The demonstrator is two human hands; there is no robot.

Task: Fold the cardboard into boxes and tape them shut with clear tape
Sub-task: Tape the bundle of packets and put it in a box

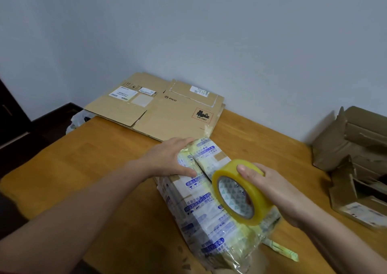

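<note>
Taping on the wooden table (83, 158): I judge the main risk is the top flaps of the box (201, 206) springing apart at the centre seam if the left hand (169, 158) lifts before tape bridges it. Clear tape could also wrinkle or fold onto itself on the box's slick, tape-wrapped skin. The left hand lies spread, fingers nearly straight, pressing the box's far end. The right hand (272, 192) grips the tape roll (259, 211), thumb over its rim, just above the box's near right side. Flat cardboard (159, 110) lies beyond the box. I cannot tell whether a strip is attached.
</note>
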